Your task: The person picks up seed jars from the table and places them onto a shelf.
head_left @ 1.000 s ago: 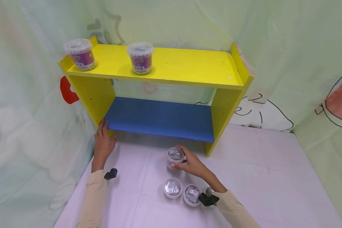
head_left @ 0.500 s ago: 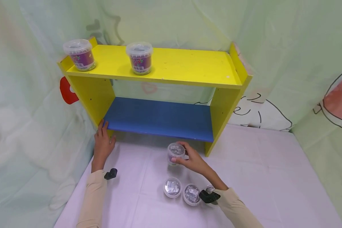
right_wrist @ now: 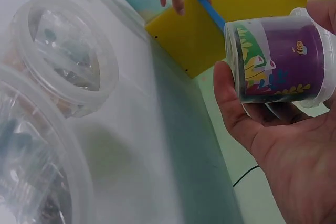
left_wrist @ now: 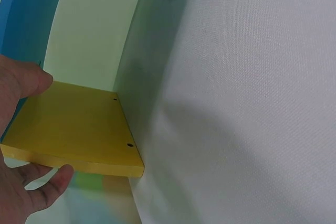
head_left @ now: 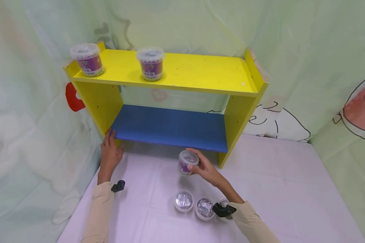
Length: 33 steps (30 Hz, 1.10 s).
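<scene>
Lavender and cloth-covered, the desk (head_left: 292, 189) carries three round clear-plastic tubs (head_left: 184, 201) nearest, the rightmost partly hidden by a black wrist-worn device (head_left: 224, 210). Beyond them the right hand (head_left: 206, 171) grips a round clear-plastic tub with a purple label (head_left: 184, 166), raised above the desk; it lies left of the palm, between thumb and fingers. The left hand (head_left: 110, 154), loosely extended, touches the front left corner of the flat blue board (head_left: 170, 125). Atop the yellow shelf unit (head_left: 207, 72), two purple-labelled clear tubs (head_left: 152, 69) stand along the front edge, one at the left corner.
</scene>
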Available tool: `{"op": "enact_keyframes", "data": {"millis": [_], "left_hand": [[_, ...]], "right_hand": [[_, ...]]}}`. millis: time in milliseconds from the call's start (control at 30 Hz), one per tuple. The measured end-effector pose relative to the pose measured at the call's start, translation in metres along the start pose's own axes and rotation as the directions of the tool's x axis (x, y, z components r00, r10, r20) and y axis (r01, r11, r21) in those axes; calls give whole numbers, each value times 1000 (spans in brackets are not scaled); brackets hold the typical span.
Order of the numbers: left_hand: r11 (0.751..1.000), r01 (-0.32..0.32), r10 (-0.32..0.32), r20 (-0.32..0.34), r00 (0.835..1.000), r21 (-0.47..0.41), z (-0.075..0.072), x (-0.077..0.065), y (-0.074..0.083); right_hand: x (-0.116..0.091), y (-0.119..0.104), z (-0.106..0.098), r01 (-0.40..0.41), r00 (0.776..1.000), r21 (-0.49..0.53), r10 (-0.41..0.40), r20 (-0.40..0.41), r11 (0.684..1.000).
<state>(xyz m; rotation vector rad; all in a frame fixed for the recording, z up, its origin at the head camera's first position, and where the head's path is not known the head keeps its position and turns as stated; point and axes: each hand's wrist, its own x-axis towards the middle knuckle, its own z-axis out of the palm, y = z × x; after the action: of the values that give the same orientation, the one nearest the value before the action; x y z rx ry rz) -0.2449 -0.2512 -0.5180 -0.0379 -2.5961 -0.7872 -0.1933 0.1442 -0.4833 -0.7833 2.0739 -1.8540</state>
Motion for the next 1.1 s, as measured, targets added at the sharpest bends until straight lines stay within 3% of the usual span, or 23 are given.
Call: {"op": "enact_keyframes", "data": {"millis": [167, 400, 600, 833, 1100], "left_hand": [[1000, -12, 12, -6, 1000, -6, 1, 1, 0], [1000, -6, 6, -8, 1000, 0, 2, 1, -1], [1000, -12, 12, -17, 1000, -4, 2, 0, -2], [1000, 3, -3, -1, 1000, -12, 1, -1, -1], [1000, -1, 1, -7, 1000, -3, 2, -1, -1]], "right_hand": [[0, -1, -1, -3, 999, 18, 4, -37, 1000], [-1, -2, 0, -105, 988, -64, 96, -124, 992], [0, -3, 2, -121, 978, -83, 104, -181, 989], [1, -6, 3, -77, 977, -44, 66, -203, 996], [0, -4, 0, 16, 985, 33, -10, -173, 999]]}}
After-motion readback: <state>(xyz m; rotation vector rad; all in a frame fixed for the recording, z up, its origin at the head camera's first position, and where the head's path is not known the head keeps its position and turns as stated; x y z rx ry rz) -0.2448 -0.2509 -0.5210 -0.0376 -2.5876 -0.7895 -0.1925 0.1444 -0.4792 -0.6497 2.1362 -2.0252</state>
